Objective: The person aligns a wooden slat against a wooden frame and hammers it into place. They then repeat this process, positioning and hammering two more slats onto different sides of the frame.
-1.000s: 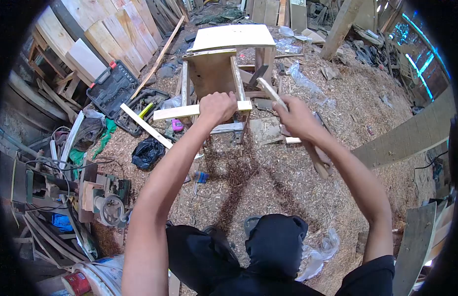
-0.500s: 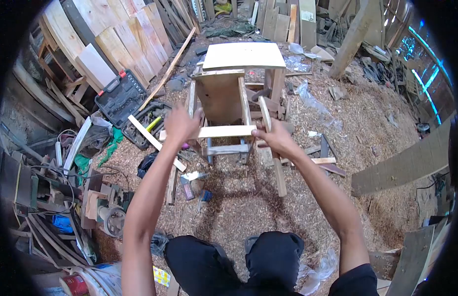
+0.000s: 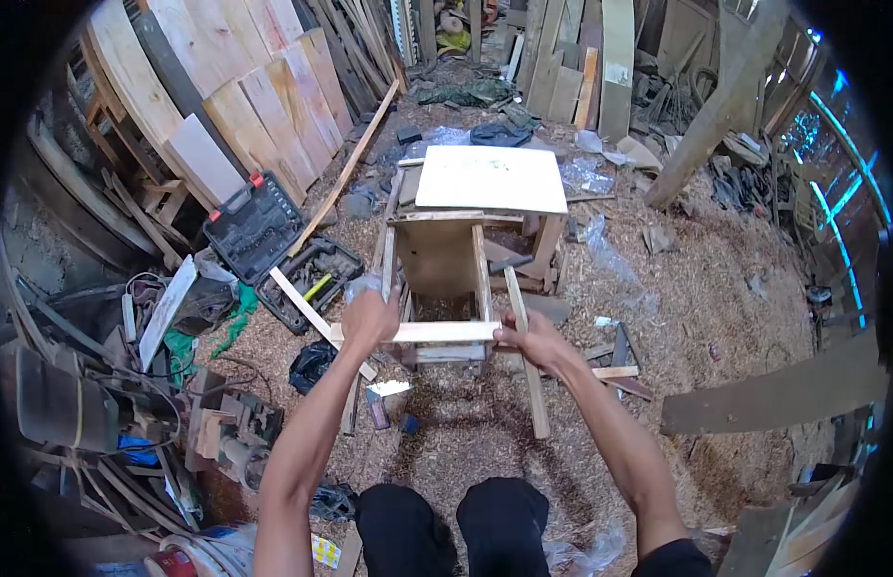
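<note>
The left hand (image 3: 369, 322) has curled onto the left end of the pale strip (image 3: 446, 333) — now held between both hands, across the near end of the wooden frame (image 3: 483, 274). The right hand (image 3: 536, 344) pinches the other end — also gripping a wooden stick (image 3: 537, 404).

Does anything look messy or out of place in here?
Yes: wood shavings litter the floor, with crumpled clear plastic lying loose right of the wooden frame, and a tool case sprawls open to its left. That looks untidy.
</note>
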The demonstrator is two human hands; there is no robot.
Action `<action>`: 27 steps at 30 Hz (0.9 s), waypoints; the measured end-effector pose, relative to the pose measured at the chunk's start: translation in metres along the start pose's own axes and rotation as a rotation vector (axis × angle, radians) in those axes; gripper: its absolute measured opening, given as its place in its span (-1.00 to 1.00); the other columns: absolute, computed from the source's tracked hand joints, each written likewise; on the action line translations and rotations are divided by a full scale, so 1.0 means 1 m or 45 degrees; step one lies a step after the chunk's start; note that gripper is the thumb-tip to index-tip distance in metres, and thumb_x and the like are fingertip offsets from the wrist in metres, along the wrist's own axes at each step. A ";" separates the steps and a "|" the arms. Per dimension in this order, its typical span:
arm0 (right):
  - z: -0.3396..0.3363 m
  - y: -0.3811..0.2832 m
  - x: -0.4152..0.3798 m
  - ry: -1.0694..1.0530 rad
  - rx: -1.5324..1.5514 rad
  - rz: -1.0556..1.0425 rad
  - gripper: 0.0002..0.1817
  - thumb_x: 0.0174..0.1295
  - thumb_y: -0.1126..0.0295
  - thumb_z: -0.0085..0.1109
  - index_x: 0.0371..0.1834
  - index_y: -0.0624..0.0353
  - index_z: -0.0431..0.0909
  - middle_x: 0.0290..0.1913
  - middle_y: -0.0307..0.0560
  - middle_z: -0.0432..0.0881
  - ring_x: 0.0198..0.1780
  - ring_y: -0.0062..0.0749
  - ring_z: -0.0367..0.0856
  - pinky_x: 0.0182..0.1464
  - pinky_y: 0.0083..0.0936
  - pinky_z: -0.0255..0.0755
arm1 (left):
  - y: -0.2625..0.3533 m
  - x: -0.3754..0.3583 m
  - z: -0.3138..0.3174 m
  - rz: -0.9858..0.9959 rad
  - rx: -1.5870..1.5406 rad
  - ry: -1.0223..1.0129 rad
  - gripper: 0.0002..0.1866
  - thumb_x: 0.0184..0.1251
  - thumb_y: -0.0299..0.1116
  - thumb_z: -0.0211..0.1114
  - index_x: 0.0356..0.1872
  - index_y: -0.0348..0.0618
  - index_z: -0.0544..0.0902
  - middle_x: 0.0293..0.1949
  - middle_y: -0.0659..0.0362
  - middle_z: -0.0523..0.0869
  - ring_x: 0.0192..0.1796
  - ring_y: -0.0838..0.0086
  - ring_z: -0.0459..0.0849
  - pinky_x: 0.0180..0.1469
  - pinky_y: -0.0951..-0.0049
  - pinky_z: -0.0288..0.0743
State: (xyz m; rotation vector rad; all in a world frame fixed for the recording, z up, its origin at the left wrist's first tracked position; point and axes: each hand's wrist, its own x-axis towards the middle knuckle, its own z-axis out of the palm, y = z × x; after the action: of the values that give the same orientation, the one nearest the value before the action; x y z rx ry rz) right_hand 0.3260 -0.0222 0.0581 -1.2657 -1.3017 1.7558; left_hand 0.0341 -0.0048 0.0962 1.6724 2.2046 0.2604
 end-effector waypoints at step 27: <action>-0.039 -0.415 -0.088 0.096 0.237 0.202 -0.66 0.14 0.58 0.32 -0.07 0.26 0.40 -0.11 -0.11 0.55 -0.10 -0.38 0.64 -0.02 -0.47 0.63 | 0.214 0.000 -0.350 -0.081 -0.046 -0.087 -0.30 0.48 0.10 -0.17 -0.33 -0.43 0.70 -0.33 -0.37 0.66 -0.16 -0.23 0.66 -0.02 -0.04 0.49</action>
State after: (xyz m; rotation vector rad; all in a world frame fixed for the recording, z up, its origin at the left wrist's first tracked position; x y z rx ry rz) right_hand 0.3654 0.0542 0.4758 -1.3439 -0.9940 1.8710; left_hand 0.0881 0.0804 0.4936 1.5659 2.1856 0.2218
